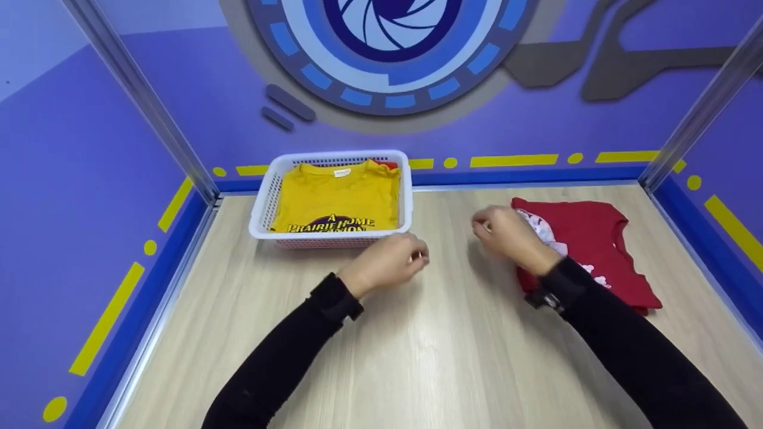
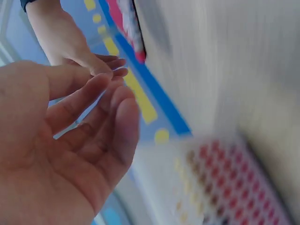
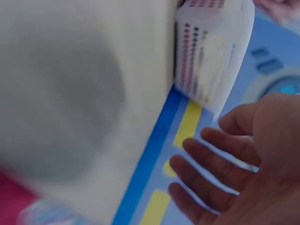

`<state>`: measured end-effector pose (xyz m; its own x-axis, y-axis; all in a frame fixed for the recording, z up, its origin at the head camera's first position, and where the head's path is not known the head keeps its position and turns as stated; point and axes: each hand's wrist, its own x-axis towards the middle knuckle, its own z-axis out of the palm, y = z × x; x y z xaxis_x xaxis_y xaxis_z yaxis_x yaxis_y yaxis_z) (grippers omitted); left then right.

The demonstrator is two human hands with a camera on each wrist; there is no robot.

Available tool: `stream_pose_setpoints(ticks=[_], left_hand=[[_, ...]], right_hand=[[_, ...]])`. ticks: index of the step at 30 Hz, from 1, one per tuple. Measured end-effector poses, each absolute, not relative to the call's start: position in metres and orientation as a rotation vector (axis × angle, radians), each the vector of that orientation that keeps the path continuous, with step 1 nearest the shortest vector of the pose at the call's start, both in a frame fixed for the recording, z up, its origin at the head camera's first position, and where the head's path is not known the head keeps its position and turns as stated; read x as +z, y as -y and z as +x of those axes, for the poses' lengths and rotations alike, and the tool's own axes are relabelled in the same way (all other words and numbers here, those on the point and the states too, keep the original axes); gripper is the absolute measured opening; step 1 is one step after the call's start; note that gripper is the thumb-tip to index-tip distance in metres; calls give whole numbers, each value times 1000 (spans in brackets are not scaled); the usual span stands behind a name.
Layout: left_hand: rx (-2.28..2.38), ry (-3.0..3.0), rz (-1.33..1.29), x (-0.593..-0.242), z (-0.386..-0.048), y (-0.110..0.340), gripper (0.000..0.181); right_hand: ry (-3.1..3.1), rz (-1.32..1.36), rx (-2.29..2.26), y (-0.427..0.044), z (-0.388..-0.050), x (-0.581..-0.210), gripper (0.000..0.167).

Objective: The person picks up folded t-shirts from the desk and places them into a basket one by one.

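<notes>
My left hand (image 1: 390,262) hovers just in front of the white plastic basket (image 1: 256,223), its fingers loosely bent around nothing. In the basket lies a folded yellow T-shirt (image 1: 334,193) with dark lettering; a bit of red cloth (image 1: 390,165) peeks out at its back right corner. Farther right, my right hand (image 1: 506,232) is in the air beside a folded red T-shirt (image 1: 596,232) with a white print, partly covered by my hand and forearm. The right wrist view shows that hand's fingers (image 3: 211,164) relaxed and spread, with nothing in them.
A pale wooden tabletop (image 1: 429,357) lies beneath both arms. Purple printed panels (image 1: 197,89) with metal corner posts (image 1: 158,113) stand behind it and at both sides. The basket is close to the back panel.
</notes>
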<state>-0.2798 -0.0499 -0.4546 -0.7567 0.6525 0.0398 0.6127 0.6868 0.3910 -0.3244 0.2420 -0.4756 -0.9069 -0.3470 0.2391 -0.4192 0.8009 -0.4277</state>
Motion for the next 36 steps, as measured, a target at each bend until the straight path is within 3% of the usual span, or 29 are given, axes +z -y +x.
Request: stream_pose_setpoints(ticks=[10, 23, 36], left_hand=[[455, -2762, 1064, -492, -276, 48, 22], [443, -2763, 1034, -502, -276, 55, 21], [390, -2786, 1101, -493, -290, 31, 23]], right_hand=[[3010, 52, 374, -331, -296, -498, 36], [3150, -73, 289, -341, -279, -517, 55], [3064, 103, 249, -314, -277, -529, 51]])
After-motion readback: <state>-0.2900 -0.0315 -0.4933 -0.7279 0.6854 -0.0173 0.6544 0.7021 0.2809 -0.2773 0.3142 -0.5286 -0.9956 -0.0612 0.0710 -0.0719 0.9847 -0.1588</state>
